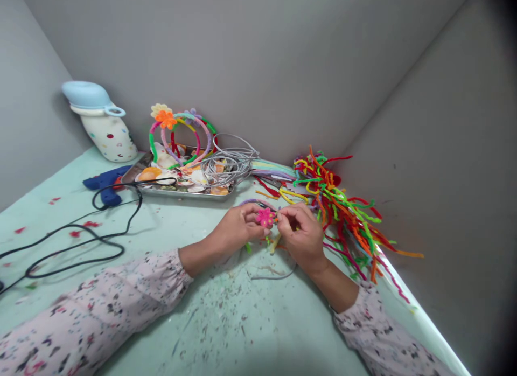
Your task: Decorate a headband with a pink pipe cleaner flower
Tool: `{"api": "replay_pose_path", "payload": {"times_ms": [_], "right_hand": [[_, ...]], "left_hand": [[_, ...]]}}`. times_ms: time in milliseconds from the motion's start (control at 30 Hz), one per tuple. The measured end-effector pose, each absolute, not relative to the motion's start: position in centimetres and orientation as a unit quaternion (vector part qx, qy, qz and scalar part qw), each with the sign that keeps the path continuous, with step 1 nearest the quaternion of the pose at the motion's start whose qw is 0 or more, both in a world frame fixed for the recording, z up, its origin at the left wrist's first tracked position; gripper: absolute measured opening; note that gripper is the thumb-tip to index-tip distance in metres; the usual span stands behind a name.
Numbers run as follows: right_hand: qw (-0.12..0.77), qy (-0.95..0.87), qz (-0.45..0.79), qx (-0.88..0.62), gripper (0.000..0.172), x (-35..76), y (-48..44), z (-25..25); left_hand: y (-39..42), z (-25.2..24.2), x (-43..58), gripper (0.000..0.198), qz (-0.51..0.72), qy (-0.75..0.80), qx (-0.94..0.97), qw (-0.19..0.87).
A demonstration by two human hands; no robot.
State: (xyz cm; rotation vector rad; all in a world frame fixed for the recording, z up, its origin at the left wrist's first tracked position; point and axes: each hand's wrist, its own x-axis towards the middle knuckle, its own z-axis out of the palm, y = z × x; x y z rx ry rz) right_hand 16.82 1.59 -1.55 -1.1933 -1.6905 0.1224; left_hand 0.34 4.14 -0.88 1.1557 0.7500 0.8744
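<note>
My left hand (238, 228) is closed in a pinch on a small pink pipe-cleaner flower (265, 217) with an orange centre. My right hand (302, 235) is also closed, its fingertips pinching the flower's right side, where a thin strand shows. Both hands rest low over the pale green table (169, 230), close together near the far right corner. Short green and yellow pipe-cleaner bits (273, 242) poke out under the hands.
A heap of coloured pipe cleaners (339, 203) lies right of my hands. Behind stands a metal tray (181, 190) with shells, wrapped headbands (181, 133) and grey wire hoops (230, 163). A blue glue gun (105, 183), its black cable (81, 236) and a spotted jug (103, 123) sit left.
</note>
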Motion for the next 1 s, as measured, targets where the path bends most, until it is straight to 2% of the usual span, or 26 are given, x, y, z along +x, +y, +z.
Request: {"api": "replay_pose_path", "payload": {"times_ms": [433, 1000], "right_hand": [[0.411, -0.770, -0.072, -0.483, 0.013, 16.87, 1.50, -2.29], [0.443, -0.745, 0.014, -0.499, 0.009, 16.50, 1.32, -1.73]], "left_hand": [[3.92, -1.46, 0.41, 0.018, 0.367, 0.334, 0.616, 0.611], [3.74, -1.29, 0.45, 0.014, 0.382, 0.332, 0.640, 0.578]]}}
